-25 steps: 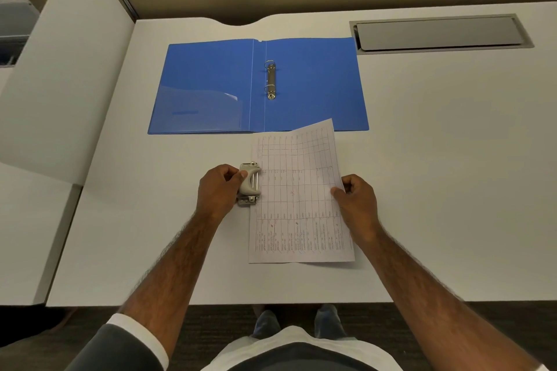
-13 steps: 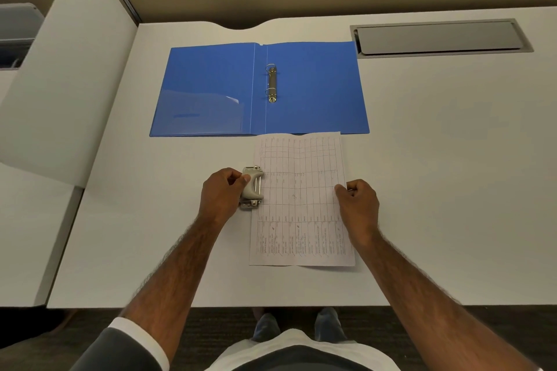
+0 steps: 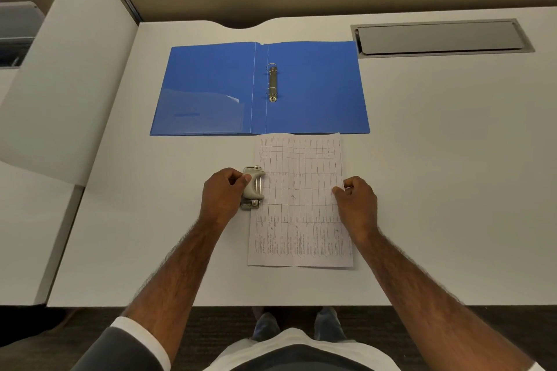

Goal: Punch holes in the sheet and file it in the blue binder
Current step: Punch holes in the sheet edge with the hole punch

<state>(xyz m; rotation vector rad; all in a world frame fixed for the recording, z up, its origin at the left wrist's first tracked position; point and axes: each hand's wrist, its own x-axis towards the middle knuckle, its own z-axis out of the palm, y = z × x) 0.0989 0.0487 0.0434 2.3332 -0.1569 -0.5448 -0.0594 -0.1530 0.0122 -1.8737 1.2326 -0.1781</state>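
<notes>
A printed sheet (image 3: 300,202) with a grid lies flat on the white desk, its top edge just touching the blue binder (image 3: 316,90). The binder lies open with its two metal rings (image 3: 272,83) near the spine. A grey hole punch (image 3: 253,187) sits over the sheet's left edge. My left hand (image 3: 223,194) grips the punch from the left, thumb on its lever. My right hand (image 3: 357,200) pinches the sheet's right edge with curled fingers.
A grey cable hatch (image 3: 440,37) is set into the desk at the back right. A white partition panel (image 3: 69,75) stands along the left side. The desk's front edge (image 3: 211,306) runs just above my lap.
The sheet has turned from a slant to lie straight, its top edge now square with the binder. Both hands stay at its sides; the punch sits slightly further onto the left edge.
</notes>
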